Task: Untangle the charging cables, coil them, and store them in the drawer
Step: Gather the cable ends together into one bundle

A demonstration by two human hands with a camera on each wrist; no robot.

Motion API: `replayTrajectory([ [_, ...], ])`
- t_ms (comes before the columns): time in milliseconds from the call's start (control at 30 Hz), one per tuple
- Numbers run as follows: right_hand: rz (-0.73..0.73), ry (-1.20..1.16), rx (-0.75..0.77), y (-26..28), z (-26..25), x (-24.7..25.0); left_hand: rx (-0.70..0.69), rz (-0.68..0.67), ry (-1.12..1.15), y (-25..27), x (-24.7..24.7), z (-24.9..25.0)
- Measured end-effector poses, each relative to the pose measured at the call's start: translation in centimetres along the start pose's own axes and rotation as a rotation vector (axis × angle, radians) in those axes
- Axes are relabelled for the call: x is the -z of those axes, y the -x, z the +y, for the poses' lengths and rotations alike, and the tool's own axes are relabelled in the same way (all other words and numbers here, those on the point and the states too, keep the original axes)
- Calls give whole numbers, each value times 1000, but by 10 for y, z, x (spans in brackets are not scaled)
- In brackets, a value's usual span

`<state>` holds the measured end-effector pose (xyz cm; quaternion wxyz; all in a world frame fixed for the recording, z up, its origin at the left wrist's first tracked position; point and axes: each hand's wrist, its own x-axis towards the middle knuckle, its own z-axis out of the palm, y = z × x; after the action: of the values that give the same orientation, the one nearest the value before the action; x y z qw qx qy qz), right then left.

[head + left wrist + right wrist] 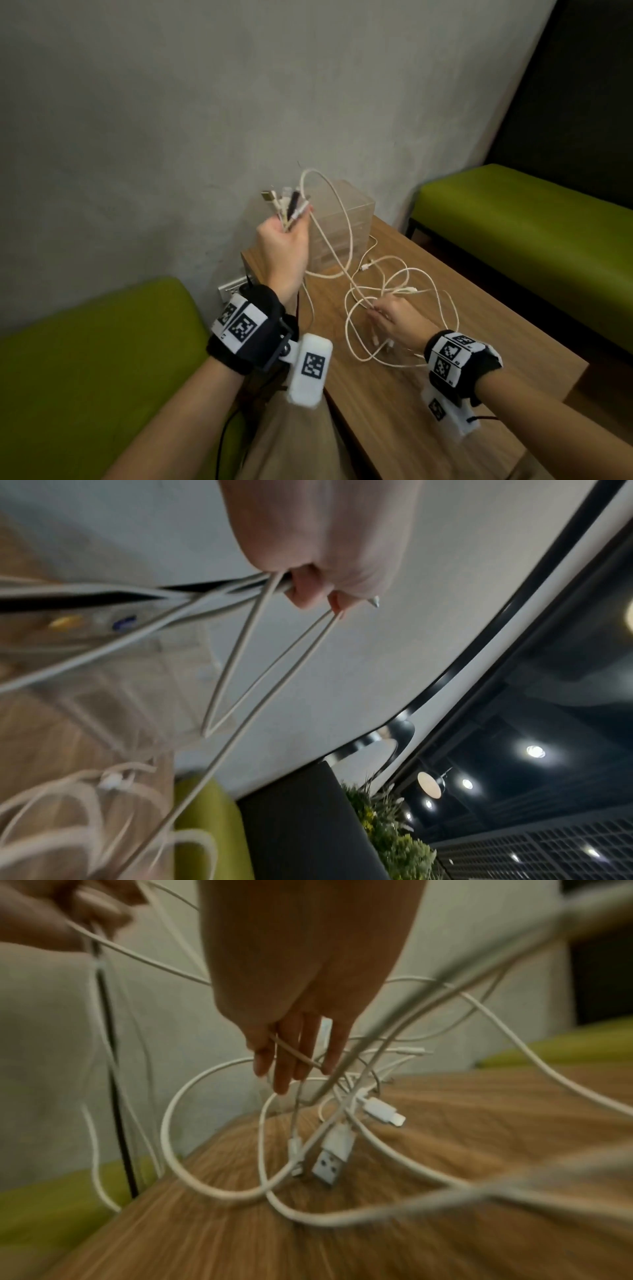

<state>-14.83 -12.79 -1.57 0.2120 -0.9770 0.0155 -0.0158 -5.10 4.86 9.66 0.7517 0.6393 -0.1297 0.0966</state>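
Observation:
Several white charging cables (400, 308) lie tangled on the wooden table (445, 394). My left hand (284, 222) is raised above the table's far left corner and grips a bunch of plug ends (287, 202); cords hang from its fist (315, 588) down to the tangle. My right hand (383, 317) is low over the tangle, fingers (294, 1056) straight and pushed among the loops, one cord running across them. Below them lie a USB plug (330, 1161) and a smaller plug (385, 1112). A clear acrylic drawer box (342, 233) stands at the table's back edge, behind the left hand.
Green benches flank the table on the left (85, 359) and the right (531, 219). A grey wall stands close behind, with a socket (233, 287) low beside the table. A black cord (113, 1069) hangs off the left edge.

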Motion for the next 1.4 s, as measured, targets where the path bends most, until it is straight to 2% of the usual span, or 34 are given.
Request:
replayTrajectory([
  [167, -43, -20, -144, 6, 13, -6, -86, 220, 209, -36, 24, 24],
  [300, -56, -13, -147, 6, 17, 0, -177, 391, 274, -51, 40, 31],
  [367, -73, 12, -141, 5, 21, 3, -177, 408, 271, -59, 50, 31],
  [467, -7, 64, -117, 2, 18, 7, -184, 345, 78, -58, 52, 28],
  [567, 126, 116, -46, -2, 2, 15, -243, 192, -50, -33, 37, 10],
  [600, 162, 139, -14, -4, -4, 17, -219, 71, -105, -21, 29, 5],
  [700, 186, 158, 57, -6, -21, 18, -27, -449, -337, 18, 5, -11],
  [733, 202, 139, 79, -7, -25, 18, -22, -585, -436, 27, -2, -17],
  [800, 242, 61, 74, -8, -32, 20, -47, -750, -613, 37, -11, -28],
  [833, 252, 14, 68, -8, -35, 22, -48, -779, -680, 39, -13, -30],
  [900, 237, -20, 112, -8, -36, 22, -56, -757, -729, 34, -12, -35],
  [1000, 172, -28, 188, -9, -34, 21, -121, -658, -663, 29, -3, -33],
  [1100, 194, -59, 160, -14, -30, 22, -183, -547, -621, 28, 4, -24],
  [1167, 202, -99, 127, -13, -20, 20, -124, -446, -569, 17, 10, -20],
  [1267, 64, -46, 54, -3, 1, 13, -74, -287, -485, -6, 20, -19],
  [1333, 13, 29, 24, 5, 10, 9, -85, -240, -475, -17, 25, -17],
  [1400, 26, 86, 24, 6, 11, 10, -93, -245, -478, -20, 29, -14],
])
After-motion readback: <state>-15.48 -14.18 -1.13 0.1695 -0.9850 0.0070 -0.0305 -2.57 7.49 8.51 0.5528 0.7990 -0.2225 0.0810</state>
